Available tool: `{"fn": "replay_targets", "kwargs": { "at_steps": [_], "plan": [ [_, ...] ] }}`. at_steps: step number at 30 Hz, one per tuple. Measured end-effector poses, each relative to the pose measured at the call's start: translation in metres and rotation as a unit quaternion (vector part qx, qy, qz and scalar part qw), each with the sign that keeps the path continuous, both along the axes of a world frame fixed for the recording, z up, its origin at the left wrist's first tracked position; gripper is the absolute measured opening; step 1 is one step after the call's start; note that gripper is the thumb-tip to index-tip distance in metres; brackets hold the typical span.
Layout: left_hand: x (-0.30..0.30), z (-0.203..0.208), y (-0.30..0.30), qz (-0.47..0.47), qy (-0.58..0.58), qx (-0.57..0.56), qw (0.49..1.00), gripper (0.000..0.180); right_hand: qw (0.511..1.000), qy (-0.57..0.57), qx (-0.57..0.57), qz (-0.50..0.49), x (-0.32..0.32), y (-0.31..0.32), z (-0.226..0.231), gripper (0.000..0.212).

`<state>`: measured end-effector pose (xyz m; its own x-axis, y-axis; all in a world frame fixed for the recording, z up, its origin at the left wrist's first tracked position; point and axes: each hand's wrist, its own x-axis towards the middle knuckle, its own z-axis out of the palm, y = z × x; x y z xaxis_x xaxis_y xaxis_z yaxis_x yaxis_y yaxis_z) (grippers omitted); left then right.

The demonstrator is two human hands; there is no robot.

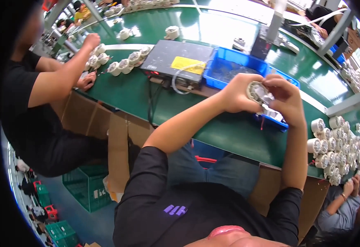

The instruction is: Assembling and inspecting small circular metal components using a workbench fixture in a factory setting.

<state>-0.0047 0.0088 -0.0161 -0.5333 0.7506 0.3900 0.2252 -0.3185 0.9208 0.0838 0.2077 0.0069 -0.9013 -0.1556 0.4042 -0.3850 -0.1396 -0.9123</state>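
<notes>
Green plastic crate at lower left, pale lettering on its side; then purple lettering on a black shirt and, on a dark metal box, a yellow label, print unreadable. Left hand curled round the white ring-shaped part, raised beside the blue bin; right hand narrowed at its right side, contact hard to tell. Seems light, stiff, perhaps fragile inside; best gripped by the outer rim.

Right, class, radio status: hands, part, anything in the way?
Left hand gripping round white part. Right hand at its right side, contact unclear. Blue bin beyond; no visible obstruction.
</notes>
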Motion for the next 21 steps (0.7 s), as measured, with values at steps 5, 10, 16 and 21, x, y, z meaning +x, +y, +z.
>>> {"fn": "replay_targets", "kwargs": {
  "at_steps": [5, 10, 16, 21],
  "plan": [
    [-0.002, 0.011, -0.014, 0.030, 0.125, -0.046, 0.991, 0.046, 0.998, -0.031, -0.036, -0.048, -0.010, -0.021, -0.009, 0.038],
    [0.000, 0.018, -0.013, 0.042, 0.190, -0.096, 0.976, 0.042, 0.992, -0.083, -0.094, -0.018, -0.009, -0.016, -0.011, 0.033],
    [0.004, 0.019, -0.011, 0.069, 0.209, -0.119, 0.968, 0.038, 0.991, -0.087, -0.105, -0.011, -0.007, -0.018, -0.014, 0.028],
    [0.001, 0.017, -0.003, 0.134, 0.222, -0.107, 0.960, 0.040, 0.988, 0.014, 0.017, -0.150, -0.012, -0.024, -0.015, 0.026]
  ]
}}
